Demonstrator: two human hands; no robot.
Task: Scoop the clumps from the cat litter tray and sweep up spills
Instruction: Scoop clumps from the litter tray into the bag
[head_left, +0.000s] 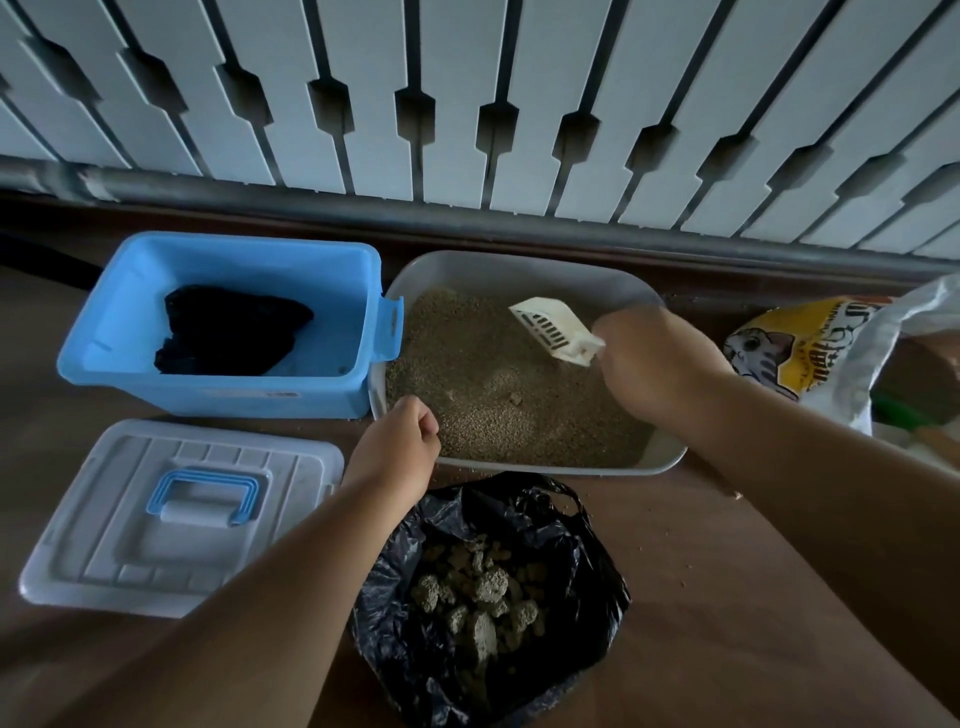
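Now the right hand (647, 358) grips the white slotted scoop (558, 332) by its handle, fingers curled round it, blade lifted just above the litter at the far side of the grey litter tray (519, 270). The left hand (397, 441) curls on the tray's near rim, apparently steadying it. Between the two forearms, nearer than the tray, the black bag (582, 587) lies open with clumps (483, 592) already piled inside. Scooping looks well along. One small lump (515, 399) shows in the litter between the hands; next call is to dip under it, sift, then carry it to the bag. Spilled grains (691, 561) under the right forearm wait for sweeping.
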